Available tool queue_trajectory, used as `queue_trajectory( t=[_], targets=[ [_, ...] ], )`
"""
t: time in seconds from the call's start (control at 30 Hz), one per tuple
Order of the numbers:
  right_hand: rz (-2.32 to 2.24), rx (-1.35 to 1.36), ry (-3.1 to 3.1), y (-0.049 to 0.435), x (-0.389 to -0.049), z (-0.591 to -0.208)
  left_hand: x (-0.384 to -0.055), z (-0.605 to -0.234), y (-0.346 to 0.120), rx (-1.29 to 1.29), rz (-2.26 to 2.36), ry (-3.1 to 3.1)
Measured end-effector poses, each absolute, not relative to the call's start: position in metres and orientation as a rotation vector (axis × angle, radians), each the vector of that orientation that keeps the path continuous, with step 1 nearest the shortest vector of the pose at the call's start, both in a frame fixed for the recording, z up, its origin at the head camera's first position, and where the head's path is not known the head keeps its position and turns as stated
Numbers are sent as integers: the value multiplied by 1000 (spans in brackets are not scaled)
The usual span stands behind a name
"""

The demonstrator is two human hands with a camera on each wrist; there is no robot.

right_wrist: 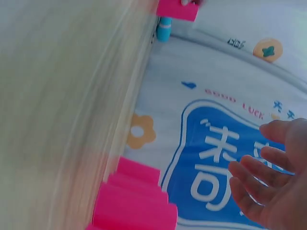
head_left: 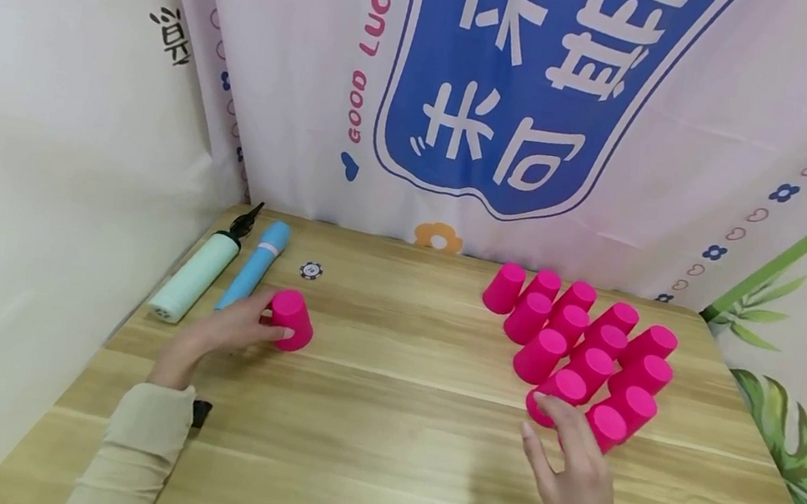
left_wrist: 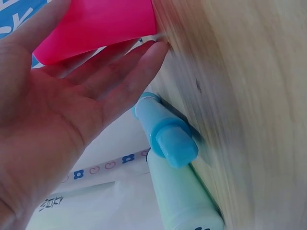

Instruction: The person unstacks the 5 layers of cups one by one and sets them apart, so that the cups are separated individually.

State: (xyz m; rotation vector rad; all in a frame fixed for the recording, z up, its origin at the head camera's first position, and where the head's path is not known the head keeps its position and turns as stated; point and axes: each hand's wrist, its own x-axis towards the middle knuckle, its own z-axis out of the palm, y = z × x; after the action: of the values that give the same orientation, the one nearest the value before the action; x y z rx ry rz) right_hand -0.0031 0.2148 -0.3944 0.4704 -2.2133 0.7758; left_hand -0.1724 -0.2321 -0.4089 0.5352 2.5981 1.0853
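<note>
My left hand (head_left: pixel 236 322) grips a bright pink cup (head_left: pixel 292 321) between thumb and fingers, on the left half of the table. The cup stands upside down, narrow end up. In the left wrist view the same cup (left_wrist: pixel 100 26) lies between the thumb and the fingers. My right hand (head_left: pixel 580 475) hovers at the near edge of a cluster of several upside-down pink cups (head_left: pixel 540 355), its fingers spread and slightly bent, holding nothing. From the right wrist view the hand (right_wrist: pixel 268 177) appears apart from the cups (right_wrist: pixel 136 206). One or two near cups are partly hidden behind it.
At the back left lie a pale green hand pump (head_left: pixel 196 275) with a black nozzle and a blue stick-like tube (head_left: pixel 256 263). A small round chip (head_left: pixel 310 271) lies near them. A black object (head_left: pixel 200 414) shows beside the left sleeve. Printed cloth (head_left: pixel 300 105) hangs behind the wooden table (head_left: pixel 379 451).
</note>
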Motion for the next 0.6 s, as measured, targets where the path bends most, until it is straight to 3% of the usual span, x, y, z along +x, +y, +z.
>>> queue_trajectory(
  t=[0.33,0.6],
  targets=[
    [820,435,-2359,207,-1,-411,-168,-403,-199,602,1125,2587],
    [804,381,-2398,210,-2,-413,-151,-400,-132,660,1125,2485]
  ],
)
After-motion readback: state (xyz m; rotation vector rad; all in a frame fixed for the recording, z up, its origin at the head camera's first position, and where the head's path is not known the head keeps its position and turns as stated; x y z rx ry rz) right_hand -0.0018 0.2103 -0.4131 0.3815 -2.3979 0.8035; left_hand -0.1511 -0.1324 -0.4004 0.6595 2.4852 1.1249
